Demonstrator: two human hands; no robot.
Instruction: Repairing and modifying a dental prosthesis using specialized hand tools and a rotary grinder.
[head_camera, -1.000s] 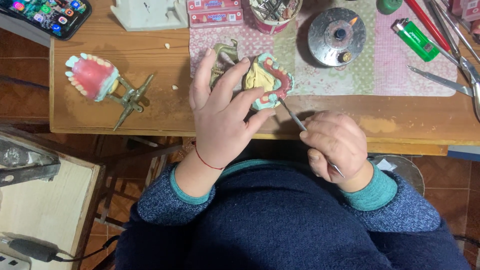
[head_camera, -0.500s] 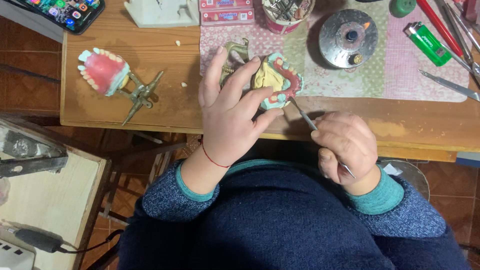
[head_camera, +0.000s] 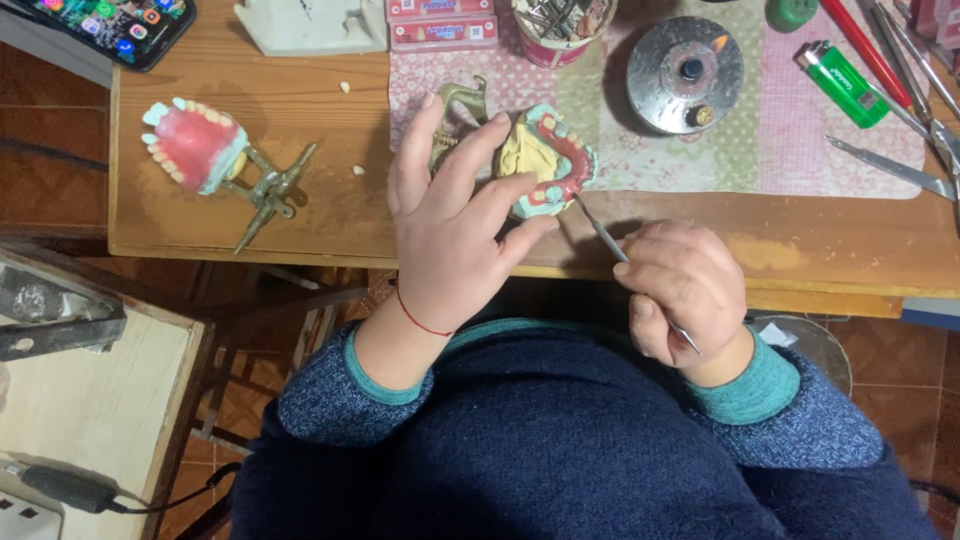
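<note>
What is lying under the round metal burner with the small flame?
The round metal burner stands on a pink patterned cloth, which lies on the wooden table. The cloth shows all around the burner; the part directly beneath it is covered and cannot be seen.

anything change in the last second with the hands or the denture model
Very little. The left hand keeps its hold on the denture model at the table edge, and the right hand still holds the thin metal tool with its tip at the model's edge. Nothing was picked up or let go. The second denture model, burner and lighter stayed put.
</note>
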